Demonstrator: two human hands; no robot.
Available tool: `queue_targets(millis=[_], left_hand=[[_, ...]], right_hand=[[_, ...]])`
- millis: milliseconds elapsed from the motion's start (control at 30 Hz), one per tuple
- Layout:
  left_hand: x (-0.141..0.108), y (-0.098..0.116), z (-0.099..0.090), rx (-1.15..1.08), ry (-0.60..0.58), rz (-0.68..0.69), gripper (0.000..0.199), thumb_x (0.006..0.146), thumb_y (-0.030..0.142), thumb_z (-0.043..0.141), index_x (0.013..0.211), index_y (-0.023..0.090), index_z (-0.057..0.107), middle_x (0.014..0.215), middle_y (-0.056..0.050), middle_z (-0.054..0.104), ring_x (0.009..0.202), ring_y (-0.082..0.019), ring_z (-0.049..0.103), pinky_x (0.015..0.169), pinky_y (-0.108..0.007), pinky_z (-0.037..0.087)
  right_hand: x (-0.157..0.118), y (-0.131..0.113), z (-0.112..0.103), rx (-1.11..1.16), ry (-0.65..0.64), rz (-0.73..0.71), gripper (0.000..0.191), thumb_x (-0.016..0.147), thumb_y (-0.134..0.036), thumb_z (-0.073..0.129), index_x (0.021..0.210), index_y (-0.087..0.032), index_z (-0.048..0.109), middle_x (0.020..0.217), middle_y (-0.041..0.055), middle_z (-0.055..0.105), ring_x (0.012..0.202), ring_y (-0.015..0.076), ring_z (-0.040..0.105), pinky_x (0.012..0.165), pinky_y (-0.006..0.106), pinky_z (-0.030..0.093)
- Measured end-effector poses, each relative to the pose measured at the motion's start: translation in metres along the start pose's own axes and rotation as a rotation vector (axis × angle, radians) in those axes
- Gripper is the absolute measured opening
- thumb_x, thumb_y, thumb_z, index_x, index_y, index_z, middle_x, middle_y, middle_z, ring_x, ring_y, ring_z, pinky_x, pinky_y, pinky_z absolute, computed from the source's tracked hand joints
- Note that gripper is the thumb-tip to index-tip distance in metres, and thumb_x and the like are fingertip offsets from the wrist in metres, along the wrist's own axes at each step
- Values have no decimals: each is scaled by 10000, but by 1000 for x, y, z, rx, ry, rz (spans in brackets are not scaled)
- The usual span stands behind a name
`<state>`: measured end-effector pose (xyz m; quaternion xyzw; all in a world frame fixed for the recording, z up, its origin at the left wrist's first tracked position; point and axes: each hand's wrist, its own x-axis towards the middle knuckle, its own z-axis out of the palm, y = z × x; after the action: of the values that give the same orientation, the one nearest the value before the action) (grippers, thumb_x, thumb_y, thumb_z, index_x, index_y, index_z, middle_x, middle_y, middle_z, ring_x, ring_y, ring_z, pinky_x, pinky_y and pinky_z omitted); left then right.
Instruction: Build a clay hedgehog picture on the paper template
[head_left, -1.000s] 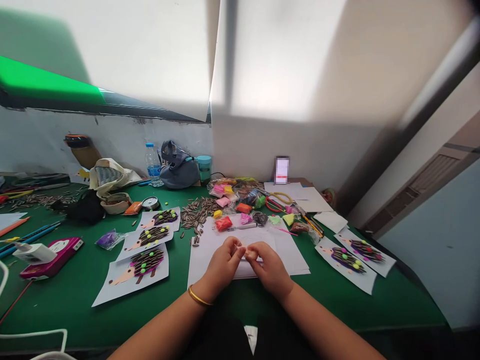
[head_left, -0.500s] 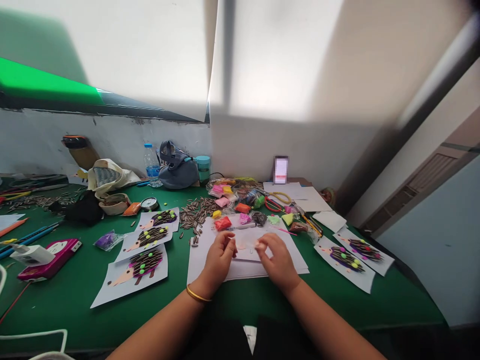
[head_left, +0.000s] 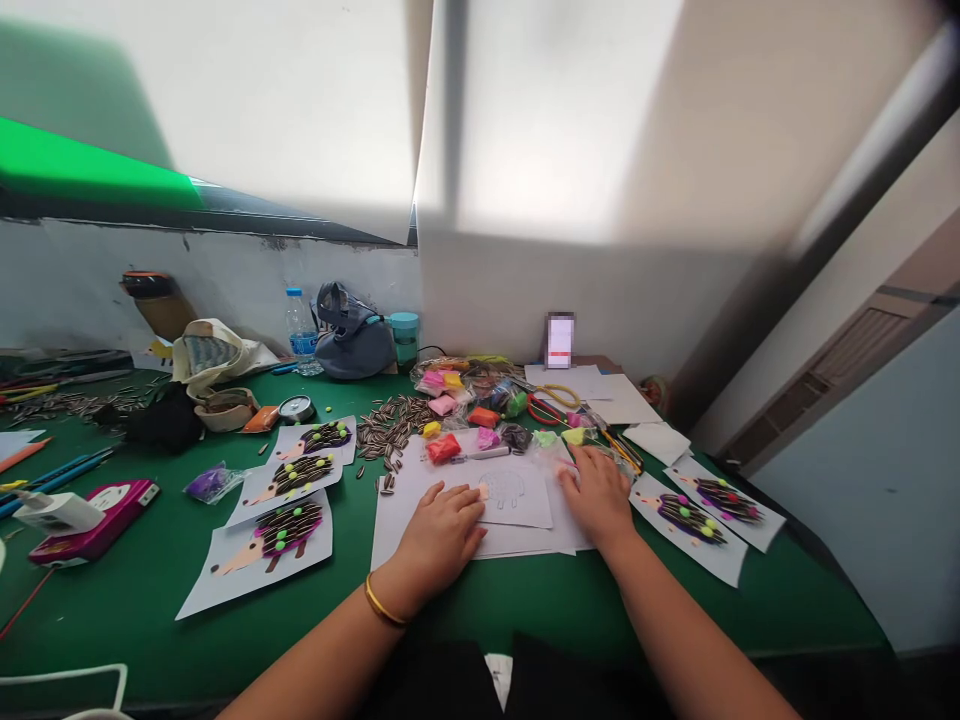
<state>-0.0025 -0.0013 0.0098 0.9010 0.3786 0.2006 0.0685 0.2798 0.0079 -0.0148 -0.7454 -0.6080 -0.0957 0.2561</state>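
My left hand (head_left: 444,532) lies with fingers stretched on the left part of a small white card (head_left: 536,515). The card bears a faint outlined hedgehog drawing (head_left: 504,490), with a peach-coloured patch (head_left: 484,492) at its face end, beside my fingertips. It rests on larger white sheets (head_left: 401,525). My right hand (head_left: 598,500) is at the right edge of the sheets, its fingers apart and reaching down by a thin pink stick (head_left: 568,463). Whether they touch the stick is unclear. The hand hides the brown clay packet behind it.
Bagged clay lumps, one red (head_left: 442,448), lie behind the sheets, with a marker pen (head_left: 480,454) and red-handled scissors (head_left: 547,408). Sunflower seeds (head_left: 394,425) are heaped at left. Finished hedgehog cards lie left (head_left: 315,560) and right (head_left: 731,565). A phone (head_left: 559,340) stands at the back.
My hands have parted. The left has lowered flat onto the card, and the right has moved right to the pink stick. The peach patch now shows on the drawing.
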Motion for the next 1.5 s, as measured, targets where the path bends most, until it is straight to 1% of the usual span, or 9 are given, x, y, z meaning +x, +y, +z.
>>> queue_targets(millis=[233,367,500,700,833,900,1000,1167,1500], left_hand=[[-10,2,-1,31,7,15,240,875,229,605,1108,255,656,1271,-87,643,1187,-294,571,1117,-587,273],[-9,3,0,12,29,7,284,872,237,609,1155,262,622,1225,-82,645,1144,-277,582,1108,-554,304],[-8,0,5,51,18,7,424,875,299,625,1289,242,547,1279,-106,617,1172,-297,561,1103,-554,310],[-9,0,6,65,8,13,417,876,316,628,1282,256,559,1322,-103,598,1171,-309,549,1095,-572,301],[-8,2,-1,57,4,5,294,881,273,606,1175,277,617,1176,-73,656,1063,-282,580,1092,-572,288],[-7,4,-4,60,3,-4,204,892,250,580,1079,281,655,1078,-56,676,995,-265,595,1083,-571,293],[-4,4,-6,52,22,-21,240,896,210,557,1102,283,656,1015,-51,688,949,-250,613,1072,-552,317],[-4,-5,-8,-4,34,-42,314,846,225,623,1159,251,633,1164,-78,676,1108,-273,600,1110,-538,300],[-16,-23,-7,-16,-39,-94,478,822,302,689,1262,208,527,1269,-111,648,1274,-284,536,1181,-585,155]], right_hand=[[-11,-20,-9,68,100,-204,411,882,-179,480,1270,-221,609,1338,112,556,1265,301,442,1018,475,338],[-22,-44,-12,241,15,-494,369,851,-128,523,1163,-251,677,1161,77,647,1121,255,538,1008,438,356],[-31,-65,-9,311,-117,-576,287,864,-126,550,1070,-247,709,1032,67,680,1002,240,569,922,416,405],[-28,-56,-6,337,-114,-555,234,870,-139,545,1016,-225,705,1010,68,684,981,232,580,907,397,425],[-2,-20,-9,145,20,-298,265,884,-133,478,1058,-175,674,1073,108,664,1027,251,570,903,380,425],[14,-1,-13,-71,-67,-159,327,897,-121,456,1164,-159,640,1149,129,643,1063,255,560,888,360,419],[34,14,-17,-229,-281,-189,305,869,-97,501,1098,-180,684,1081,121,670,1013,236,591,804,311,418],[48,7,-17,-303,-394,-258,164,831,-95,560,837,-135,719,923,143,691,867,237,645,695,306,398],[62,0,-34,-377,-263,-168,200,882,-126,492,948,-112,680,987,180,681,939,278,623,692,313,388]])
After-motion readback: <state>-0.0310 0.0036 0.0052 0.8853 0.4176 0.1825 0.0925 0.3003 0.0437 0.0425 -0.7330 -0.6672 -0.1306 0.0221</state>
